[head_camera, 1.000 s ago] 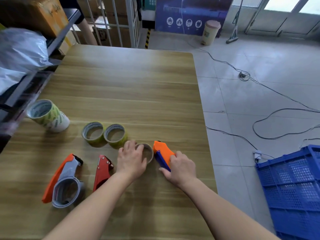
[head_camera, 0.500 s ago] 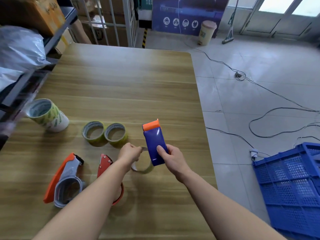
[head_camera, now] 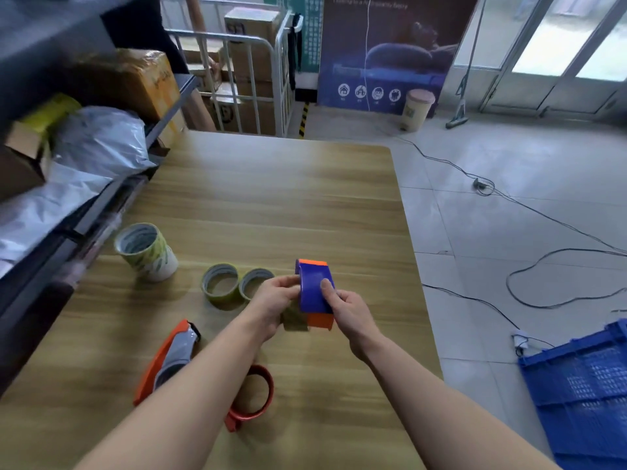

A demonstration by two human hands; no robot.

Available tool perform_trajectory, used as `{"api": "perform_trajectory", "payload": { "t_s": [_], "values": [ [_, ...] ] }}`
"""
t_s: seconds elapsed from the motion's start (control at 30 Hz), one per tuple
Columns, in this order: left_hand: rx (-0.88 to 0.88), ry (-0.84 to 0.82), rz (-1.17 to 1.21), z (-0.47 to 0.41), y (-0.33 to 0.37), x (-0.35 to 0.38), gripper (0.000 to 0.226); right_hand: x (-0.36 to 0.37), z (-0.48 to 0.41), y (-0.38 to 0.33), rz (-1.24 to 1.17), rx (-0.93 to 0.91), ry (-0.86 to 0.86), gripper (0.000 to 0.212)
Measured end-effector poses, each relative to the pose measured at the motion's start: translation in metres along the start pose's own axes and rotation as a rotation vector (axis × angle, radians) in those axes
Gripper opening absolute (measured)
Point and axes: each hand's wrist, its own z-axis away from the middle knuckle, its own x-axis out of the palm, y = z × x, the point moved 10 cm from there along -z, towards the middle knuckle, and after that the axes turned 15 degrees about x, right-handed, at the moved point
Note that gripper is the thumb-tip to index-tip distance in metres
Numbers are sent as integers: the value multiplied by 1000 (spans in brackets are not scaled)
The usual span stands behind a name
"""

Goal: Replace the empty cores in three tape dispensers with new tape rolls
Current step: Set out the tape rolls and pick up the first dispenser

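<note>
Wooden worktop, tiled floor to its right with cables and a blue crate. Near the left edge: a stack of tape rolls, two loose tape rolls, and an orange-and-grey dispenser. The left forearm half hides a red dispenser. Poster writing is unreadable. Above the worktop towards the right edge, both hands grip the blue-and-orange dispenser: the left hand has fingers curled at its side, the right hand has its thumb on top.
</note>
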Motion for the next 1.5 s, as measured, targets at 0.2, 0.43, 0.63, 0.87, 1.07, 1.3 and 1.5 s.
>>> {"api": "perform_trajectory", "payload": {
  "t_s": [0.2,0.43,0.63,0.87,1.07,1.3,1.5],
  "values": [
    [89,-17,-105,5,33,-4,17,5,8,-13,-78,96,0,59],
    [273,-121,-352,14,67,3,59,17,9,-5,-206,176,-104,39],
    [479,-258,-812,29,88,17,63,24,13,-8,-204,170,-197,60],
    [530,-279,-866,27,94,3,80,20,8,-11,-289,221,-201,36],
    [551,-248,-951,22,109,-11,86,30,12,-14,-440,235,-303,83],
    [567,-299,-978,25,106,-10,76,36,14,-20,-498,224,-274,45],
    [729,-180,-1132,31,123,-9,33,36,19,-24,-487,202,-291,44]
  ]
}}
